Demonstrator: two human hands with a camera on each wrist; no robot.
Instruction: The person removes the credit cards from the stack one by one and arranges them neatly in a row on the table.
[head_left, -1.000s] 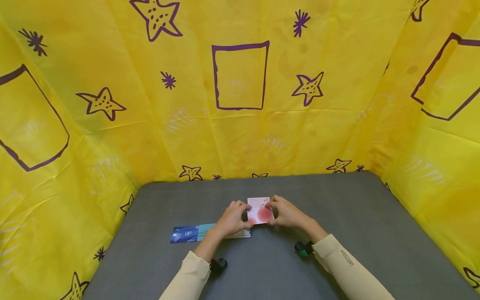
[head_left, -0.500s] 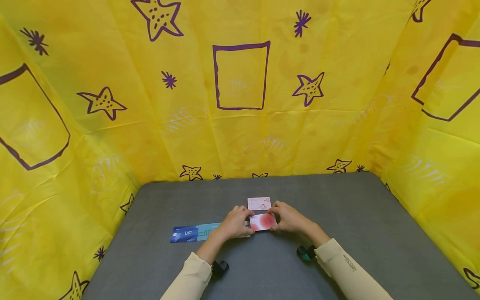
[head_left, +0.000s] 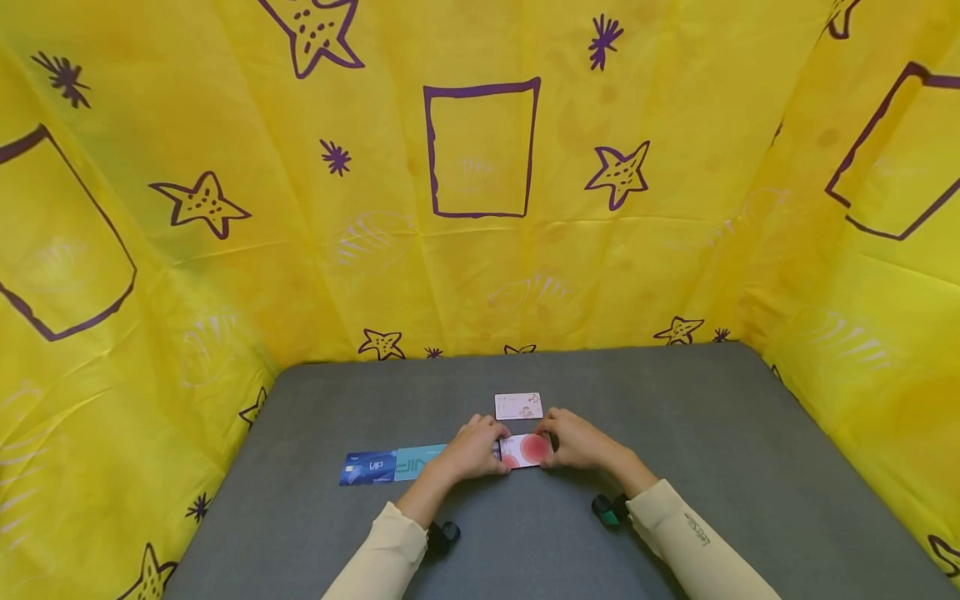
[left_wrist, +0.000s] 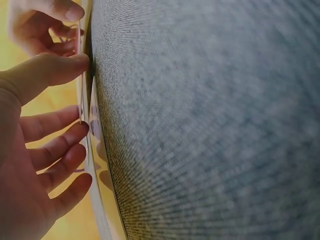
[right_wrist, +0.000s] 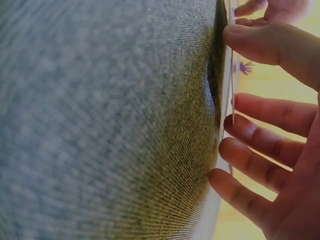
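Observation:
A white card with red circles (head_left: 525, 451) lies between my two hands. My left hand (head_left: 476, 448) pinches its left end, thumb on the near edge and fingertips on the far edge. At the other end, my right hand (head_left: 579, 442) pinches it the same way. Both wrist views show the card edge-on, very close over the grey cloth, with the left thumb (left_wrist: 55, 70) and right thumb (right_wrist: 267, 45) against it. Just beyond lies a pale pink card (head_left: 518, 406). Left of my left hand, a teal card (head_left: 417, 463) is partly covered by that hand.
A blue VIP card (head_left: 367, 468) lies flat against the teal card's left side, in a row. Grey cloth (head_left: 637, 383) covers the table. Yellow patterned fabric (head_left: 480, 275) walls off the back and both sides.
Both hands have drawn the red-circled card toward me and slightly right, off the pale pink card, which now shows whole. The red-circled card now lines up with the row of cards.

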